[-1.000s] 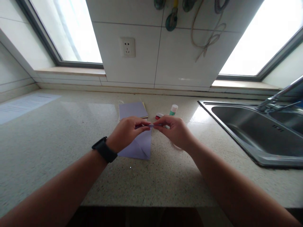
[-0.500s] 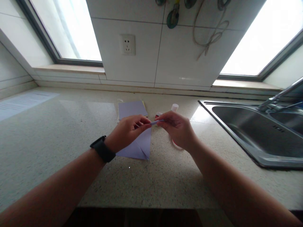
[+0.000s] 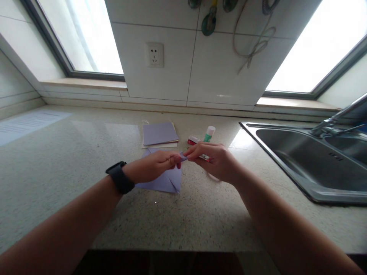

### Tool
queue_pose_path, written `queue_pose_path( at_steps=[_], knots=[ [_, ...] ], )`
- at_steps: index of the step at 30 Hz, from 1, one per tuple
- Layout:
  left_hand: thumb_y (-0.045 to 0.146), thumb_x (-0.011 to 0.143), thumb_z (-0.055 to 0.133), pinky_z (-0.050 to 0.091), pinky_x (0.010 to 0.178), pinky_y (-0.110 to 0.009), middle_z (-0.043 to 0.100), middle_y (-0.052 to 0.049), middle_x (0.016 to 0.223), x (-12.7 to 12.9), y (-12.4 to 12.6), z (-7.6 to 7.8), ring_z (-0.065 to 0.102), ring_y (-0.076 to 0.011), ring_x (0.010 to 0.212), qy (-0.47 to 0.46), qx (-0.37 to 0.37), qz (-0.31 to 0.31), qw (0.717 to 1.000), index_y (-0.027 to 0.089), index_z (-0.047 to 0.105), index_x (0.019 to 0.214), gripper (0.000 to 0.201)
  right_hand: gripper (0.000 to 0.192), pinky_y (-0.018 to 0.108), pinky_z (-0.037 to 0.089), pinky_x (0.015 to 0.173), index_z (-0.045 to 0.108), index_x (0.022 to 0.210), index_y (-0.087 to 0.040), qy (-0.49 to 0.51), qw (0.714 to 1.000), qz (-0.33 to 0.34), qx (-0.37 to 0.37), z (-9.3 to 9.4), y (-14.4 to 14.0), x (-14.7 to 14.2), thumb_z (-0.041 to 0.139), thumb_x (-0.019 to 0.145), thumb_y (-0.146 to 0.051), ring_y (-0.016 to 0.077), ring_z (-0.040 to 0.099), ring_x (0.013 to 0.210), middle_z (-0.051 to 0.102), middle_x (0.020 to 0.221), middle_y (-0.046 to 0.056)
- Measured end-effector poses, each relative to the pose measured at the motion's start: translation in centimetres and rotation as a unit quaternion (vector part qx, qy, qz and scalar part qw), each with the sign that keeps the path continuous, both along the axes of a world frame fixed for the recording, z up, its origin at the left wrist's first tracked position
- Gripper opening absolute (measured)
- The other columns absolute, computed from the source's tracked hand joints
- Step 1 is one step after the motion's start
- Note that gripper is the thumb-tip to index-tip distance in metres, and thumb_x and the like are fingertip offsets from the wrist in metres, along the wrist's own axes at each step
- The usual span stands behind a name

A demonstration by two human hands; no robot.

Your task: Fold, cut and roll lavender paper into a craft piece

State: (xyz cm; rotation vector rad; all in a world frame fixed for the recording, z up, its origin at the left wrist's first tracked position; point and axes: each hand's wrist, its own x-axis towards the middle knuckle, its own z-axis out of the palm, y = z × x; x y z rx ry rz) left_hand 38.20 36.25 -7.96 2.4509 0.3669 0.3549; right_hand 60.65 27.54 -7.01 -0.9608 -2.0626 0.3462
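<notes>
Purple paper corner pinched btwn left hand & right hand; fold detail hidden.

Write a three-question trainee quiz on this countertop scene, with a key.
1. True or false: the left hand and the right hand both pinch the same lilac paper sheet.
2. Which stands nearest the glue stick? A) the wall socket B) the red-capped item C) the sink
3. Fill in: the stack of paper squares lies on the counter, ______ the hands, toward the wall.

Key:
1. True; fingers of both hands meet at its upper corner.
2. B
3. beyond
</notes>
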Motion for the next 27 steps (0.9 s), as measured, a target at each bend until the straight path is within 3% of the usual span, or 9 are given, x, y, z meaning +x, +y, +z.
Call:
queue_pose_path(
  at_steps=[2,4,9,12,16,19,22,25,27],
  knots=[
    [0.034,0.108,0.033,0.043,0.064,-0.025,0.063,-0.001,0.079,0.0,0.1,-0.2,0.058,-0.0146,0.07,0.025,0.092,0.021,0.995,0.018,0.06,0.09,0.036,0.003,0.033,0.053,0.086,0.068,0.09,-0.02,-0.04,0.998,-0.014,-0.041,0.1,-0.1,0.1,0.068,0.091,-0.023,0.0171,0.07,0.093,0.075,0.098,0.005],
    [0.03,0.106,0.04,0.041,0.06,-0.026,0.067,-0.002,0.077,0.2,0.0,-0.5,0.06,-0.016,0.067,0.048,0.206,0.048,0.976,0.018,0.061,0.089,0.03,0.017,0.03,0.052,0.075,0.067,0.1,-0.019,-0.07,0.99,-0.042,-0.112,0.0,0.0,0.0,0.073,0.086,-0.029,0.0166,0.068,0.084,0.074,0.093,0.005],
    [0.026,0.104,0.045,0.039,0.058,-0.03,0.067,-0.006,0.077,0.8,-0.9,-0.5,0.063,-0.0201,0.068,0.061,0.402,0.07,0.911,0.017,0.061,0.087,0.025,0.024,0.026,0.042,0.06,0.064,0.086,-0.018,-0.133,0.959,-0.049,-0.246,-0.8,0.7,-0.8,0.048,0.102,-0.027,0.0123,0.06,0.062,0.068,0.072,0.002],
    [0.029,0.105,0.044,0.038,0.056,-0.031,0.068,-0.007,0.077,0.8,-1.3,-0.3,0.063,-0.0218,0.067,0.078,0.399,0.105,0.907,0.017,0.06,0.088,0.026,0.023,0.03,0.04,0.064,0.062,0.082,-0.018,-0.211,0.961,-0.109,-0.14,-1.4,1.1,-0.9,0.051,0.101,-0.023,0.0159,0.059,0.068,0.067,0.075,0.005],
    [0.03,0.106,0.043,0.036,0.054,-0.03,0.069,-0.004,0.076,0.7,-0.9,-0.3,0.064,-0.0191,0.064,0.082,0.305,0.103,0.943,0.018,0.06,0.092,0.025,0.018,0.031,0.04,0.071,0.064,0.089,-0.019,-0.249,0.959,-0.123,-0.05,-1.8,1.2,-0.6,0.053,0.102,-0.026,0.0193,0.059,0.078,0.067,0.085,0.008],
    [0.03,0.106,0.043,0.037,0.055,-0.029,0.069,-0.003,0.076,0.6,-0.4,-0.5,0.063,-0.0176,0.064,0.073,0.318,0.084,0.942,0.018,0.06,0.09,0.026,0.023,0.031,0.039,0.07,0.063,0.087,-0.019,-0.207,0.967,-0.11,-0.097,-1.7,0.9,-0.6,0.049,0.103,-0.029,0.0179,0.058,0.076,0.065,0.082,0.006],
    [0.032,0.106,0.044,0.036,0.056,-0.03,0.066,-0.004,0.074,0.5,-0.3,-0.3,0.061,-0.0182,0.064,0.059,0.405,0.079,0.909,0.018,0.06,0.085,0.03,0.032,0.027,0.037,0.057,0.062,0.086,-0.018,-0.067,0.966,-0.045,-0.247,-1.5,0.8,-0.6,0.042,0.104,-0.035,0.0131,0.05,0.061,0.057,0.068,0.001],
    [0.032,0.106,0.043,0.038,0.057,-0.032,0.065,-0.005,0.075,0.4,-0.5,0.3,0.061,-0.02,0.067,0.037,0.477,0.055,0.876,0.018,0.059,0.083,0.031,0.041,0.025,0.029,0.045,0.059,0.085,-0.019,0.095,0.909,0.054,-0.403,-1.7,0.8,-0.4,0.038,0.104,-0.049,0.0102,0.037,0.047,0.046,0.056,-0.005],
    [0.031,0.105,0.043,0.038,0.057,-0.032,0.064,-0.005,0.074,0.3,-0.6,0.6,0.061,-0.0207,0.068,0.027,0.505,0.048,0.862,0.018,0.059,0.083,0.03,0.04,0.025,0.028,0.044,0.058,0.086,-0.019,0.128,0.886,0.087,-0.437,-1.8,0.8,-0.2,0.042,0.102,-0.052,0.0096,0.036,0.046,0.045,0.056,-0.006]
  ],
)
